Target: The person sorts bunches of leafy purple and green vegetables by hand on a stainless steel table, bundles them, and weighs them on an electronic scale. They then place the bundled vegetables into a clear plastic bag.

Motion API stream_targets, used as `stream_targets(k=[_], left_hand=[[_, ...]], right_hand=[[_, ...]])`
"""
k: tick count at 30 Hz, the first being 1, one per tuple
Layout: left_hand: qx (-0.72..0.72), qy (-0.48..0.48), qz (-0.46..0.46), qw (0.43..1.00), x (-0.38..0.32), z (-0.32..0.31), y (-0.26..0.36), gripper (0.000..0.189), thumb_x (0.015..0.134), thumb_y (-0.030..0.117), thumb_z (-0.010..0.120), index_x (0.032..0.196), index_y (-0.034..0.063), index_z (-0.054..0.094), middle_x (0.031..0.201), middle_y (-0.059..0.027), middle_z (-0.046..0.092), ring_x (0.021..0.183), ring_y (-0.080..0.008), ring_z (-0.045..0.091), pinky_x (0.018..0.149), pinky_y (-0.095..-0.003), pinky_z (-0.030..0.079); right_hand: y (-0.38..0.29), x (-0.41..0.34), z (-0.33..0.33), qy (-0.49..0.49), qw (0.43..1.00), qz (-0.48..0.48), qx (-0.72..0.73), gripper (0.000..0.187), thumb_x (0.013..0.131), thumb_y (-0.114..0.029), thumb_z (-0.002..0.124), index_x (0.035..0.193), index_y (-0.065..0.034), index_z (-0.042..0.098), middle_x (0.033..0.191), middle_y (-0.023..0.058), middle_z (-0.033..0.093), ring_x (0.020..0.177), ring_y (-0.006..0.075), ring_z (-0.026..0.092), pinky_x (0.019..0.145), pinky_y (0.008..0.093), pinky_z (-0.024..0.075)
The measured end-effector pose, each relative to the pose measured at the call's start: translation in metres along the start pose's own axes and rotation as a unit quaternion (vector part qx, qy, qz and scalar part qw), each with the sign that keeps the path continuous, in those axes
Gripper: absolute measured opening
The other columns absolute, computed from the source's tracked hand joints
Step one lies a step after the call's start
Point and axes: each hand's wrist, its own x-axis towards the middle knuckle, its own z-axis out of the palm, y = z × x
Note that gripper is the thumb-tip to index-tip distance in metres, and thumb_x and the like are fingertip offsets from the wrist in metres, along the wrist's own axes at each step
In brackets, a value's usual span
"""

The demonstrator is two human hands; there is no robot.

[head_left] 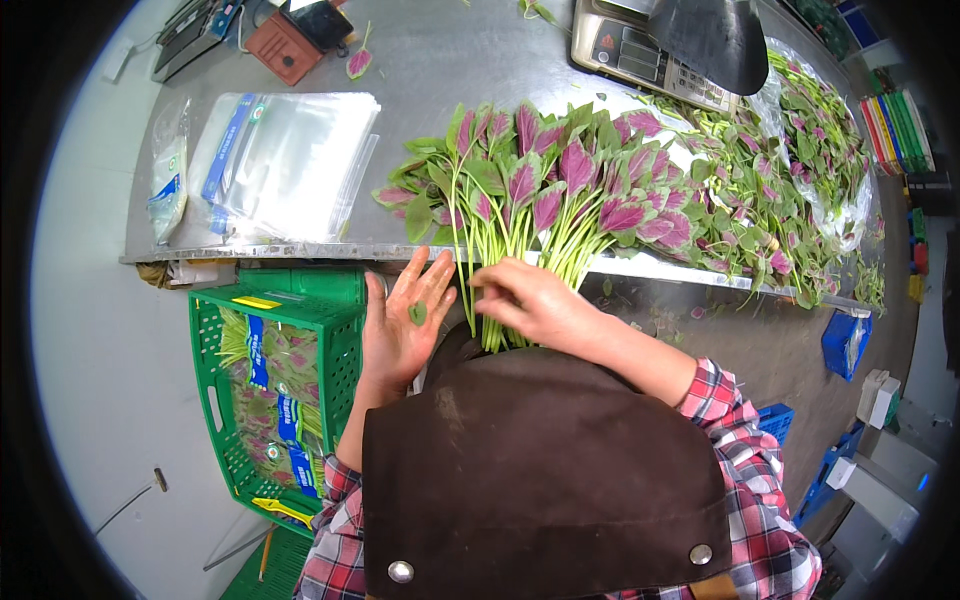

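Observation:
A bunch of red-and-green amaranth (525,195) lies on the metal table, its pale stems (495,330) hanging over the front edge toward my apron. My left hand (405,322) is left of the stems, palm up and fingers spread, with a small loose green leaf (418,313) resting on the fingers. Over the stems is my right hand (536,304), its fingers curled at the bunch's left side. Whether those fingers pinch a stem is hidden. A looser heap of amaranth (750,202) spreads to the right, partly on a plastic bag (844,214).
Clear printed bags (292,165) lie stacked at the table's left. A weighing scale (637,56) stands at the back, near a brown leather case (285,49). Below left, a green crate (341,367) holds packed amaranth (281,352). A blue container (846,345) is at lower right.

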Motion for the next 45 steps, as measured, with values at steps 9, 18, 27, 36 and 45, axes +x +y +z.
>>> stream_targets(k=[9, 18, 27, 36, 45], left_hand=[[0.268, 0.145, 0.057, 0.951, 0.001, -0.030, 0.001, 0.062, 0.094, 0.048, 0.032, 0.136, 0.0024, 0.028, 0.136, -0.0158, 0.037, 0.125, -0.0268, 0.036, 0.102, -0.0396, 0.028], [0.213, 0.082, -0.060, 0.972, 0.050, -0.022, -0.048, 0.020, 0.083, 0.011, 0.059, 0.098, -0.0010, 0.058, 0.085, -0.0047, 0.063, 0.073, -0.0116, 0.059, 0.068, -0.0248, 0.047], [0.157, 0.123, -0.094, 0.975, 0.041, -0.028, -0.039, 0.016, 0.088, 0.012, 0.051, 0.100, 0.0021, 0.055, 0.090, -0.0081, 0.063, 0.076, -0.0156, 0.061, 0.066, -0.0300, 0.052], [0.243, 0.053, -0.057, 0.967, 0.040, -0.009, -0.027, 0.025, 0.084, 0.008, 0.059, 0.106, -0.0006, 0.052, 0.097, -0.0066, 0.061, 0.085, -0.0135, 0.059, 0.077, -0.0269, 0.048], [0.371, 0.101, -0.093, 0.919, 0.054, -0.008, -0.030, 0.026, 0.075, 0.001, 0.062, 0.099, -0.0018, 0.054, 0.085, -0.0084, 0.062, 0.069, -0.0130, 0.060, 0.062, -0.0271, 0.049]], right_hand=[[-0.026, -0.016, -0.067, -0.334, 0.911, 0.215, 0.111, 0.016, 0.078, -0.014, 0.063, 0.090, -0.0037, 0.059, 0.072, 0.0117, 0.057, 0.070, 0.0305, 0.058, 0.065, 0.0357, 0.0470], [0.006, -0.019, -0.028, -0.098, 0.991, 0.082, -0.029, 0.029, 0.082, -0.011, 0.060, 0.110, -0.0019, 0.056, 0.082, 0.0122, 0.060, 0.075, 0.0204, 0.059, 0.067, 0.0314, 0.0467], [0.012, -0.005, -0.005, -0.137, 0.963, 0.192, -0.130, 0.050, 0.075, -0.037, 0.067, 0.106, 0.0008, 0.056, 0.081, 0.0200, 0.062, 0.076, 0.0357, 0.061, 0.069, 0.0416, 0.0481], [0.024, -0.013, 0.017, -0.107, 0.973, 0.197, -0.059, 0.019, 0.076, -0.021, 0.065, 0.074, -0.0046, 0.056, 0.072, 0.0161, 0.059, 0.070, 0.0345, 0.059, 0.064, 0.0420, 0.0459], [0.014, -0.019, 0.004, -0.171, 0.984, 0.050, 0.031, 0.016, 0.078, -0.013, 0.062, 0.076, -0.0022, 0.051, 0.083, 0.0108, 0.053, 0.073, 0.0305, 0.054, 0.065, 0.0391, 0.0417]])
